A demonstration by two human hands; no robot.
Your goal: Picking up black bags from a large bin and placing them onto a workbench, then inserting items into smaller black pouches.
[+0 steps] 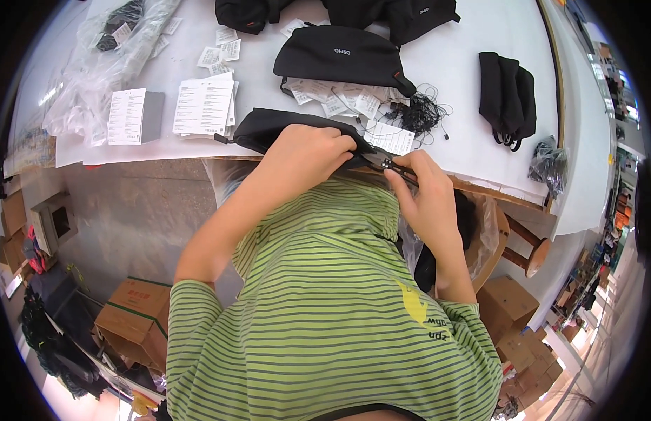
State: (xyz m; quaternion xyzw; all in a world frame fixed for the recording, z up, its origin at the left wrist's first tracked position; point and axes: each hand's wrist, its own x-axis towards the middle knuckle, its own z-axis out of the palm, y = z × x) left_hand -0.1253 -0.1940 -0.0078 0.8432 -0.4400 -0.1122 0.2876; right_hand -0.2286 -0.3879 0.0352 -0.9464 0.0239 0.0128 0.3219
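A black fabric pouch (pixel 258 128) lies along the near edge of the table in front of me. My left hand (pixel 313 151) is closed over its middle, fingers gripping the cloth. In my right hand (pixel 427 186) are small dark scissors (pixel 374 160), their grey blades reaching to the pouch's right end. Whether the blades touch the cloth or a thread, I cannot tell. Just beyond lies another black pouch (pixel 336 59) with a zip pull, resting on several white paper tags (pixel 325 95). A tangle of black cords (pixel 418 112) sits to its right.
Stacks of white printed cards (pixel 204 105) and a clear plastic bag (pixel 83 98) occupy the table's left. Folded black pouches (pixel 506 98) lie at the right, near a small bag of dark items (pixel 548 165). A wooden stool (pixel 529 245) and cardboard boxes (pixel 508 305) stand below.
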